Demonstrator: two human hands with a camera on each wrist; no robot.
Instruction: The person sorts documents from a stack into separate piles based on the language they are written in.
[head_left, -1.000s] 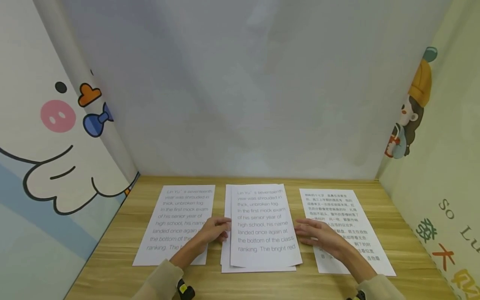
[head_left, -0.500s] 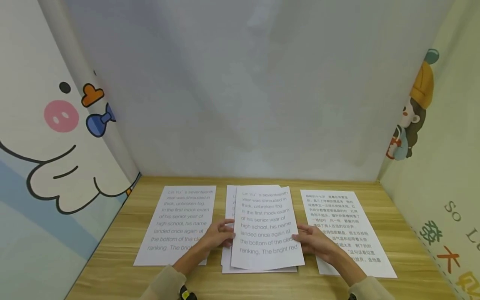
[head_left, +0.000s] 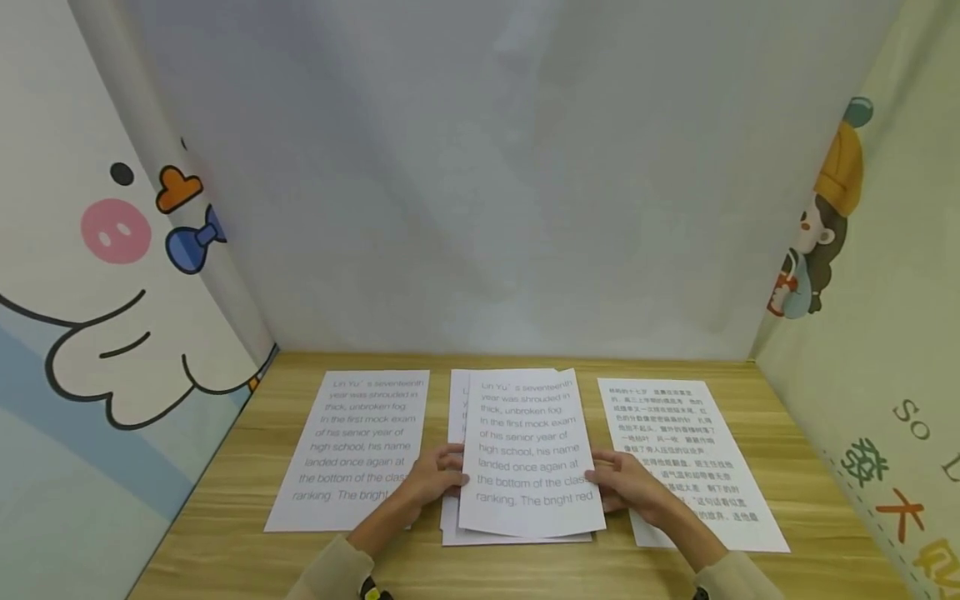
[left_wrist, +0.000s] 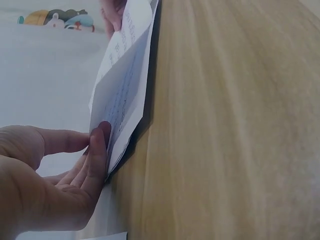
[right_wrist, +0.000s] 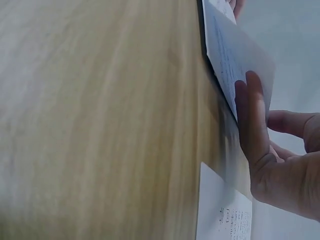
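A: How do the fingers hold the top sheet (head_left: 531, 454)?

B: The left hand (head_left: 433, 482) pinches its left edge, thumb on the printed face and fingers (left_wrist: 95, 165) below. The right hand (head_left: 626, 487) pinches the right edge in the same way. The sheet is lifted a little and sits between both hands, in the lower middle of the head view.

A: And under it?

B: A stack (head_left: 452, 417) lies there on the desk (head_left: 225, 492), showing only at the left and bottom edges. One English page (head_left: 352, 442) is at its left and one Chinese page (head_left: 675, 433) at its right.

A: What is hard to see?

B: The sheet covers the fingertips of both hands in the head view. The hands cover the lower corners of the side pages. The wrist views are blurred, so the text is not readable there.
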